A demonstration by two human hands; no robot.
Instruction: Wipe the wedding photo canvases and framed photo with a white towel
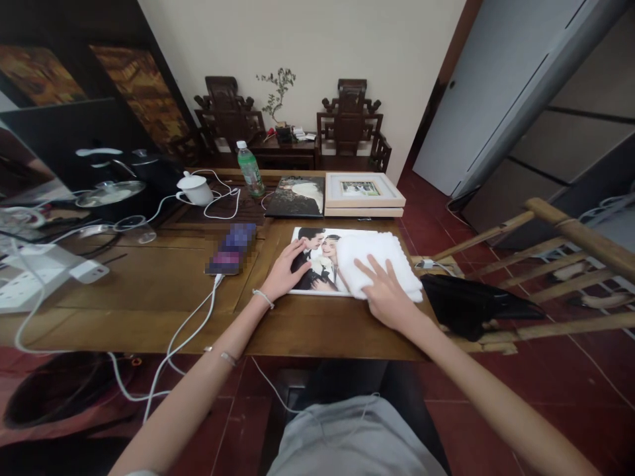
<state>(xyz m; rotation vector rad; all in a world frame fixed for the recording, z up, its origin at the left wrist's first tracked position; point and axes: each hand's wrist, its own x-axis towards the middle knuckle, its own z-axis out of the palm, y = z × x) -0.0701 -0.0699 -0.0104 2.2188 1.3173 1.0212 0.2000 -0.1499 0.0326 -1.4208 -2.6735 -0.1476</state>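
Observation:
A photo panel (317, 264) showing a couple lies flat on the wooden table in front of me. My left hand (288, 268) rests on its left edge, thumb and fingers apart. On the panel's right half, a folded white cloth (404, 264) hides part of the picture and reaches past the right edge. My right hand (384, 291) lies on this cloth with its fingers spread, pressing on it from above. Behind the panel are a dark photo panel (297, 196) and light wooden picture frames (367, 192) in a stack.
Left of the panel, a phone (231, 250) with a white charging cable lies on the table (163, 291). Farther back stand a green-labelled bottle (251, 170), a lidded white cup (195, 190) and a pot (114, 195). A power strip (40, 277) sits at far left; a bamboo chair (570, 218) is at right.

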